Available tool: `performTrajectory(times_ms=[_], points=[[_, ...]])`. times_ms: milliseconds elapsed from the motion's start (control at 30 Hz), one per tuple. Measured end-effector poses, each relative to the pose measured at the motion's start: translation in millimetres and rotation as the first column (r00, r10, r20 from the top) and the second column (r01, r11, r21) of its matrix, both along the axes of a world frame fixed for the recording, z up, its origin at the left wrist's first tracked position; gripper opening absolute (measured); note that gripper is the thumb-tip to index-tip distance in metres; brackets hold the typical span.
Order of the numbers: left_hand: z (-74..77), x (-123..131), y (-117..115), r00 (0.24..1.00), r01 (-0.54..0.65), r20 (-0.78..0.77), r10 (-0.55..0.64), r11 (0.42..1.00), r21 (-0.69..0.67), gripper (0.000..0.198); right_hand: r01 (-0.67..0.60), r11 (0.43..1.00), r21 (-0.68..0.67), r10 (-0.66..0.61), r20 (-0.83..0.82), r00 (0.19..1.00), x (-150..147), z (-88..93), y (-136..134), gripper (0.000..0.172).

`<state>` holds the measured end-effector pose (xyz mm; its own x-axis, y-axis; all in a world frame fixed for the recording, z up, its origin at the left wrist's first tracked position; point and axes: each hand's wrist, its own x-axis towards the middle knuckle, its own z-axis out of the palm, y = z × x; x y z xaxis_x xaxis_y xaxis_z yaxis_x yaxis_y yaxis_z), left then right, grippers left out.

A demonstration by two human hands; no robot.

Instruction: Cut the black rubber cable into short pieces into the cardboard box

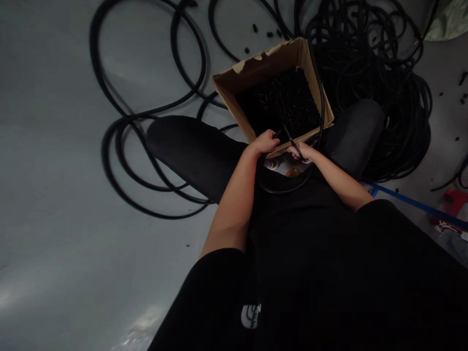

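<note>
Our left hand [263,142] curls tightly around a flexible black rubber tube [321,102], while our right hand [302,151] grips slim black scissors [292,143] just beside it, over the near edge of a brown cardboard box [272,61] holding short black rubber pieces [280,102]. If the tube slips, the closing blades could nick our left hand.

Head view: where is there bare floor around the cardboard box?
Open grey floor stretches left of the black cable loops. A smaller patch lies right of the cable pile. It is crowded behind the cardboard box, where cable heaps.
</note>
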<state>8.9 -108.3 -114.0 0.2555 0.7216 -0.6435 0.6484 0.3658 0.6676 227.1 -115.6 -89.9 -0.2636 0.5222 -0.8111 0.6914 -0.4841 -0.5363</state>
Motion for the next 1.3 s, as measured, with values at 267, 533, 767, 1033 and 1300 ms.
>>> performTrajectory(times_ms=[267,533,767,1033,1300], points=[[17.0,5,-4,0.988,-0.145,0.026,0.150,0.981,-0.130,0.020,-0.140,0.990,-0.013,0.137,-0.135,0.981,0,-4.5,1,0.022],[4.0,2,-1,0.991,0.062,-0.118,-0.059,0.998,0.019,0.019,-0.210,0.977,0.043,0.214,-0.158,0.964,7,-10.8,1,0.021],[-2.8,5,-5,0.992,-0.011,-0.128,0.018,0.998,0.057,0.025,-0.206,0.978,0.019,0.207,-0.127,0.970,5,2.2,5,0.020],[0.5,8,-5,0.988,0.025,-0.155,-0.011,0.996,0.083,0.024,-0.178,0.984,0.013,0.178,-0.156,0.972,4,5.0,2,0.020],[4.1,12,-9,0.981,0.094,-0.179,-0.072,0.989,0.116,0.033,-0.162,0.986,-0.033,0.156,-0.141,0.978,4,-5.1,-1,0.031]])
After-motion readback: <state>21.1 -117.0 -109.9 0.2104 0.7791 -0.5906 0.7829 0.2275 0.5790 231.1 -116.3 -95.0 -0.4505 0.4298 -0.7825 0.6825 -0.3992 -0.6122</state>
